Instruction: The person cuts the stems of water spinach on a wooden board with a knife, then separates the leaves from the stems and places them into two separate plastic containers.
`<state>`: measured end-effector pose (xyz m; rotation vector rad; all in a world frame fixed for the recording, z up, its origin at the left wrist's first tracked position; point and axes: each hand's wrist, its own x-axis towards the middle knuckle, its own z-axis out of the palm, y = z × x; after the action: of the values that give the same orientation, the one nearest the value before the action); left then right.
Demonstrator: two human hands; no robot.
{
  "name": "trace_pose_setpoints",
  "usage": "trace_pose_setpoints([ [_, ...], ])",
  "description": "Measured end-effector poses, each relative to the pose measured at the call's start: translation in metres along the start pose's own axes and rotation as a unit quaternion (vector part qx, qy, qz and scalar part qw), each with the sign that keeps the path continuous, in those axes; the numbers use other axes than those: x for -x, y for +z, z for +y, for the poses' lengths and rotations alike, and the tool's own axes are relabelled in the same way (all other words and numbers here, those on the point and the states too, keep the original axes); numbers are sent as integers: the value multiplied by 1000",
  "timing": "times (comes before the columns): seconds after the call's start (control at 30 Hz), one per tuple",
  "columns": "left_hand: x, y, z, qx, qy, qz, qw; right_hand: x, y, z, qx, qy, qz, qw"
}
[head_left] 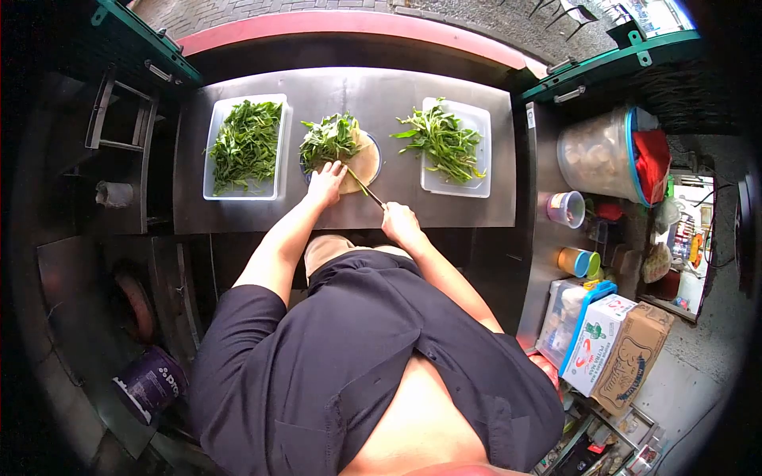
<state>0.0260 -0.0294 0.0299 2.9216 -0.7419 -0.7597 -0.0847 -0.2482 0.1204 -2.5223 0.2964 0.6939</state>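
A round cutting board (363,165) lies in the middle of the metal table, with a heap of leafy greens (330,139) on its far left part. My left hand (325,182) presses on the near end of the heap, its fingers bent over the stems. My right hand (402,223) is closed around the handle of a knife (367,189). The blade points up and left across the board, its tip close to my left fingers. Some cut pieces seem to lie beside the blade, too small to make out well.
On the left of the metal table (389,87) stands a clear tray (281,178) full of leaves. Another clear tray (480,119), on the right, holds longer green stalks. A side counter at right carries a large tub (595,159), a plastic cup (565,209) and cardboard boxes (635,353).
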Motion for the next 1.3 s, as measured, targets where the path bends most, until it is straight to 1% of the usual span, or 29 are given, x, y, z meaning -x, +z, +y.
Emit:
trace_pose_setpoints([
  [0.13,5,2,3,-7,-1,11,1000,7,2,0,-10,-3,6,1000],
  [0.23,5,-1,7,1,-11,-1,1000,9,3,5,-9,12,2,1000],
  [0.3,5,-2,7,0,-14,-7,1000,10,4,8,-22,-6,11,1000],
  [0.53,5,-2,6,-11,-11,-9,1000,15,8,11,-13,2,23,1000],
  [0.63,4,1,8,9,-17,-7,1000,16,9,16,-21,-12,30,999],
  [0.7,1,12,7,-11,-19,23,999,16,10,21,-28,-28,29,999],
  [0.73,2,14,8,-11,-19,23,999,15,12,24,-28,-29,30,999],
  [0.8,7,20,10,-35,8,100,994,16,14,28,-37,-49,54,997],
  [0.83,6,22,12,-35,8,99,994,16,15,30,-37,-48,53,997],
  [0.9,6,23,16,-5,45,130,990,12,15,30,-41,-58,57,996],
  [0.93,7,23,18,-5,44,129,991,11,15,30,-41,-58,55,996],
  [1.0,5,22,21,0,72,79,994,5,14,28,-39,-48,48,997],
  [1.07,1,23,20,-5,72,67,995,0,13,26,-39,-44,50,997],
  [1.13,-1,21,20,3,65,33,997,-2,10,25,-40,-43,49,997],
  [1.3,-11,14,18,-2,75,14,997,-3,7,24,-31,-39,50,998],
])
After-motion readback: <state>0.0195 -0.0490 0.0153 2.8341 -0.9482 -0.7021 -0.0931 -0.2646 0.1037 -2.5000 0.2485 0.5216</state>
